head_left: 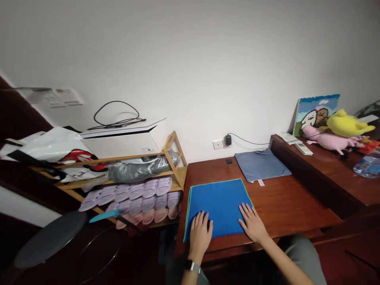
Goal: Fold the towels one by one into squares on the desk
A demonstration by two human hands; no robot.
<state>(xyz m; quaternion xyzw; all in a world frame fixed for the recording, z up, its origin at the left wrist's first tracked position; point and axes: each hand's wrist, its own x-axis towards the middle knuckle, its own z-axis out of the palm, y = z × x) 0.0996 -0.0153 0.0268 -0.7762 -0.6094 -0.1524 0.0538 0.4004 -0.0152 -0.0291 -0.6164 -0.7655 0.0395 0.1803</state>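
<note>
A blue cloth with green edging lies flat, apparently folded, on the brown wooden desk. My left hand rests on its lower left part, fingers stretched out and palm down, with a banded watch on the wrist. On the lower right edge of the cloth lies my right hand, fingers spread. Neither hand grips anything. Farther back on the desk is a grey-blue cloth with a white tag at its front edge.
Left of the desk, a wooden rack holds rows of purple slippers and a white box. A black plug sits in the wall socket. On the raised right surface are a remote, plush toys and a plastic bottle.
</note>
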